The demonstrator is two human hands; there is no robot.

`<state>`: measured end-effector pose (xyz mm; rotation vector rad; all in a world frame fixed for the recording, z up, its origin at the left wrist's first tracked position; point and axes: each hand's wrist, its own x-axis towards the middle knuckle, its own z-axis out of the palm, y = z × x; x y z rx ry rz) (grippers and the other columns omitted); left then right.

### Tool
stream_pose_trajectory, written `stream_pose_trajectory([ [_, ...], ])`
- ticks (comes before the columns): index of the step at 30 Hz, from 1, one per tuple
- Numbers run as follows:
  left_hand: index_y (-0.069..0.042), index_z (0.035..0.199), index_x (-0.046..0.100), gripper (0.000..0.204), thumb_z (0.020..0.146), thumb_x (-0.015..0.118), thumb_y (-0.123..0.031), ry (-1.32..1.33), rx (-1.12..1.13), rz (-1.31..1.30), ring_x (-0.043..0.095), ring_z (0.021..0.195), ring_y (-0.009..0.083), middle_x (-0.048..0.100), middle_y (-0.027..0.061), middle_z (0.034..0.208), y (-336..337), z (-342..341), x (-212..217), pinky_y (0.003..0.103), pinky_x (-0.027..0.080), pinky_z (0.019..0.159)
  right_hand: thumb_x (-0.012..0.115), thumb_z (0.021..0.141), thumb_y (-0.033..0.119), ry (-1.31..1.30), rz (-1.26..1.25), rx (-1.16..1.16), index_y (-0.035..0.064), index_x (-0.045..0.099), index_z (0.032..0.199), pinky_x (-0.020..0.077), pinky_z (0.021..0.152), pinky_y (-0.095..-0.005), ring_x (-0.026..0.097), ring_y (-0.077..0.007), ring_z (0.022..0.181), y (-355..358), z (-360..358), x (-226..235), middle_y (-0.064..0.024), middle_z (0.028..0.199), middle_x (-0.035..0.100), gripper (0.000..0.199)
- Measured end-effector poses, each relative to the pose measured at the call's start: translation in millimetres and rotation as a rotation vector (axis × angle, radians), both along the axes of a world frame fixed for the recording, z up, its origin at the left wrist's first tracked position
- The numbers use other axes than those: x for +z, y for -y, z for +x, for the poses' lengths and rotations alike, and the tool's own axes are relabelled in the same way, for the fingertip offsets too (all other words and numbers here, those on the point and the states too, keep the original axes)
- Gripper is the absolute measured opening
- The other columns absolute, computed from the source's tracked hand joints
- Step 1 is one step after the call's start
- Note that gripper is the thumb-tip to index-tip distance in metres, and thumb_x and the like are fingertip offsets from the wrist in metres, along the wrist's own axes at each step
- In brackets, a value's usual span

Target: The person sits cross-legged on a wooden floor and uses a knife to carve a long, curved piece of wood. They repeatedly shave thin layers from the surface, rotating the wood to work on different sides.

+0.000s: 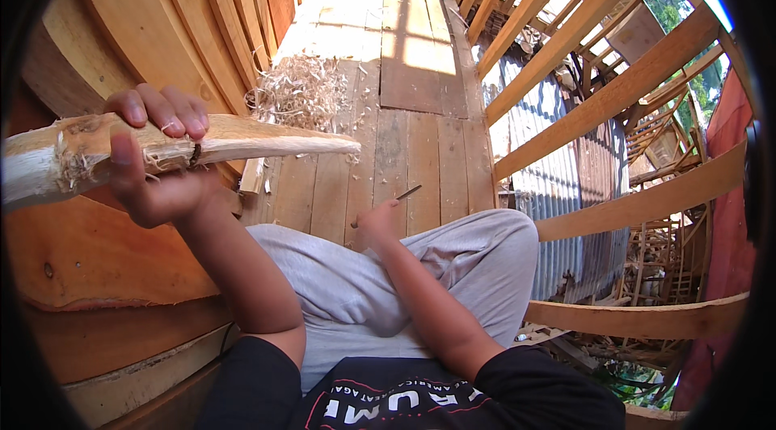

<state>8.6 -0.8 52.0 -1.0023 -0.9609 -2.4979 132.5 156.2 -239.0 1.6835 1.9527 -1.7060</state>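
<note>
My left hand [171,191] is wrapped round a thick, peeled wooden branch [271,137], held up at the left. The branch tapers to a pale carved tip pointing right. Its bulky end runs off toward the left rim, with frayed fibres and curls clinging near my fingers. A small dark spot marks the wood beside my fingertips. Lower, in front of my bent knees, my right hand [378,224] is closed on a small knife [410,191]. The thin dark blade points up and right, apart from the branch; most of its handle is hidden in my fist.
A heap of wood shavings [305,90] lies on the plank floor [392,143] ahead. Upright boards [153,18] wall the left side. Slanting wooden slats [598,135] line the right, with corrugated metal sheets [550,187] and a red cloth [719,228] beyond.
</note>
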Motion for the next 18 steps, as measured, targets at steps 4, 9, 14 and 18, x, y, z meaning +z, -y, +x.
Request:
stream_pose_trajectory([
  [4, -0.008, 0.082, 0.044, 0.031, 0.076, 0.057, -0.035, -0.007, -0.003, 0.004, 0.04, 0.054, 0.0139, 0.041, 0.0041, 0.063, -2, -1, -1, 0.027, 0.036, 0.054, 0.052, 0.084, 0.005, -0.311, 0.055, 0.496, -0.001, -0.016, 0.142, 0.0511, 0.062, -0.0333, 0.063, -0.0261, 0.072, -7, 1, -21, -0.0232, 0.092, 0.061, 0.089],
  [9, -0.008, 0.082, 0.044, 0.031, 0.076, 0.057, -0.035, -0.016, -0.01, -0.004, 0.041, 0.054, 0.0143, 0.041, 0.0041, 0.064, 1, -1, 1, 0.028, 0.037, 0.055, 0.05, 0.088, 0.005, -0.159, 0.193, 0.149, 0.0044, -0.02, 0.142, 0.0489, 0.045, -0.0338, 0.058, -0.0212, 0.051, 10, -5, -5, -0.0159, 0.074, 0.06, 0.088],
  [14, -0.008, 0.083, 0.044, 0.03, 0.077, 0.057, -0.035, -0.015, -0.027, 0.001, 0.041, 0.055, 0.0148, 0.041, 0.0043, 0.064, 2, -1, 1, 0.029, 0.037, 0.056, 0.048, 0.088, 0.002, -0.216, -0.143, 0.263, 0.0058, -0.026, 0.139, 0.0479, 0.042, -0.0342, 0.057, -0.0224, 0.047, -2, 11, 0, -0.0175, 0.075, 0.06, 0.09],
  [18, -0.008, 0.083, 0.044, 0.03, 0.077, 0.056, -0.035, -0.017, -0.025, -0.011, 0.041, 0.055, 0.015, 0.042, 0.0046, 0.065, 6, -3, -1, 0.029, 0.037, 0.057, 0.046, 0.086, -0.001, -0.22, -0.114, 0.264, -0.0002, -0.036, 0.132, 0.047, 0.041, -0.0329, 0.056, -0.0226, 0.045, 9, 4, 32, -0.0196, 0.075, 0.061, 0.095],
])
